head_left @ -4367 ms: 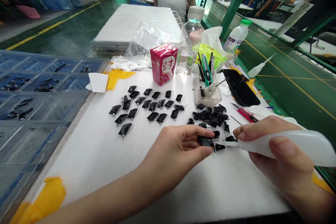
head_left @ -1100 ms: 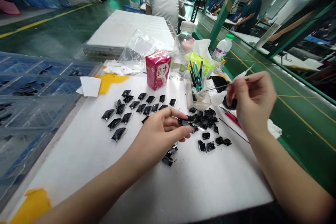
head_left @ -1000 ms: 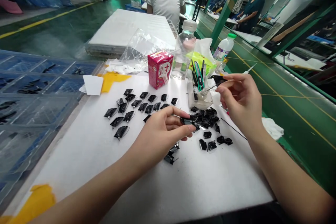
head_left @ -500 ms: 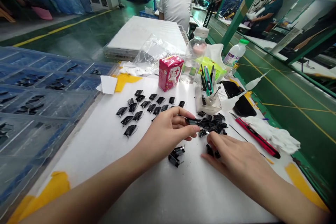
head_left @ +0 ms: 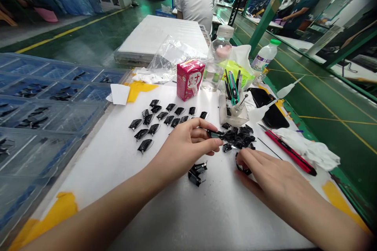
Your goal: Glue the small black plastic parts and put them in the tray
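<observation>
My left hand (head_left: pixel 191 137) pinches a small shiny black plastic piece (head_left: pixel 214 134) between thumb and fingers, right beside a heap of similar black pieces (head_left: pixel 238 136). Close to that heap's near side, my right hand (head_left: pixel 262 168) curls its fingers round one or more black pieces (head_left: pixel 242 166), partly hidden by the fingers. A small cluster of black pieces (head_left: pixel 196 173) lies on the white work surface (head_left: pixel 176 211) between my forearms. Beyond my left hand, several black pieces with clear film-like edges (head_left: pixel 153 128) are spread out in loose rows.
A red carton (head_left: pixel 190 80), a large clear bottle (head_left: pixel 220 49) and a tool holder (head_left: pixel 232 113) stand at the back. On the right lie a red utility knife (head_left: pixel 290 151), white tissue (head_left: pixel 312 149) and a black tray (head_left: pixel 269 108). Blue compartment trays (head_left: pixel 59 121) line the left. A person in white (head_left: pixel 196 0) sits ahead.
My right hand has shifted slightly right, away from my left hand, with its fingers more curled over the black pieces. The left hand stays nearly still, holding its piece.
</observation>
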`<state>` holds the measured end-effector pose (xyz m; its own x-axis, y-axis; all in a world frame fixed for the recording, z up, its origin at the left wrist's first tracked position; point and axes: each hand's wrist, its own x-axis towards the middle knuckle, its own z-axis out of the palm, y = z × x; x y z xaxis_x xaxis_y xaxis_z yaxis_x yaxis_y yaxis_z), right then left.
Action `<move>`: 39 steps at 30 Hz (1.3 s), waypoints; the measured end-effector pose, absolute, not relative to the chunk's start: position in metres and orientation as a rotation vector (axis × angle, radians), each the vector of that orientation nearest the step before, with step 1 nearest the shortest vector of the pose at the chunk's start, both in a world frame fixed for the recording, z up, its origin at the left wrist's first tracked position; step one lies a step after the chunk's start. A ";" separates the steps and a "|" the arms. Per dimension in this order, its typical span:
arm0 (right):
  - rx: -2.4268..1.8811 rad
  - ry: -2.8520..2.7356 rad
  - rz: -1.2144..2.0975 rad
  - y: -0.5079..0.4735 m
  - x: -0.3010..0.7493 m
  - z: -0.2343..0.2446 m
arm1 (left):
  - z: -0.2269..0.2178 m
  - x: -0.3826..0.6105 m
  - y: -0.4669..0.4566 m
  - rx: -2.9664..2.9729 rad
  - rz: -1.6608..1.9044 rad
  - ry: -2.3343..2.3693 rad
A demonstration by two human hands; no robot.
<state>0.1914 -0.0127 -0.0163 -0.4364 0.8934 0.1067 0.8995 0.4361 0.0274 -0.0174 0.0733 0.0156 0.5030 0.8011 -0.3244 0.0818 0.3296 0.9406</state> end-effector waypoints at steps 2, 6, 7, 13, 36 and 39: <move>-1.649 -2.581 -0.109 -0.013 0.194 -0.018 | 0.016 -0.017 0.073 1.155 0.574 0.950; -1.720 -2.565 -0.067 -0.013 0.197 -0.020 | 0.014 -0.017 0.072 1.165 0.577 0.930; -1.712 -2.563 -0.053 -0.012 0.197 -0.019 | 0.014 -0.017 0.072 1.168 0.579 0.921; -1.426 -2.352 0.198 -0.011 0.187 0.007 | 0.014 -0.017 0.067 1.185 0.625 0.816; -1.236 -2.269 -0.189 -0.022 0.192 0.019 | 0.005 -0.019 0.051 2.292 0.819 0.728; -1.264 -2.286 -0.176 -0.022 0.191 0.019 | 0.003 -0.020 0.051 2.438 0.824 0.677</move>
